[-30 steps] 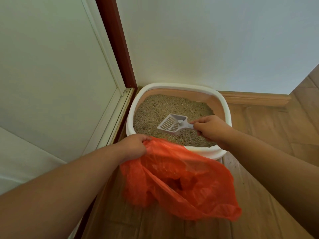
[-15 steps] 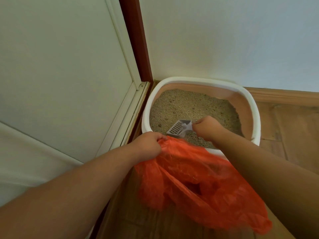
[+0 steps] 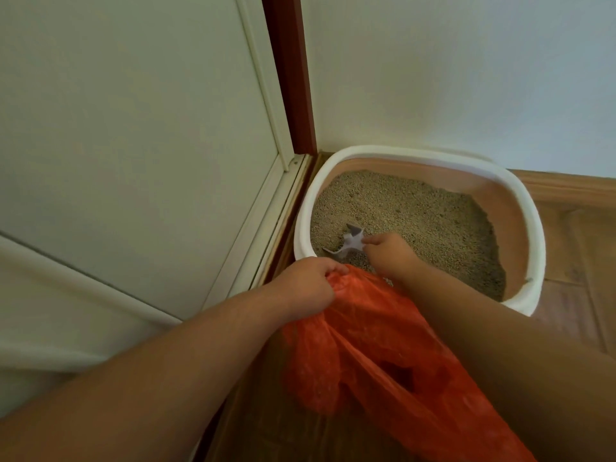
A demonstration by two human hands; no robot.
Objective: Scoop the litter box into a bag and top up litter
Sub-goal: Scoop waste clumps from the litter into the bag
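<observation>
one litter box (image 3: 533,228) full of tan litter (image 3: 416,215); right hand (image 3: 390,253) grips one white scoop (image 3: 351,241) in it, left hand (image 3: 301,285) clutches one orange bag (image 3: 383,345).

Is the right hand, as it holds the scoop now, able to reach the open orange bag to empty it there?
Probably yes. The right hand holds the scoop in the litter box, right beside the orange bag. The left hand grips the bag's edge at the box rim, and nothing lies between.
</observation>
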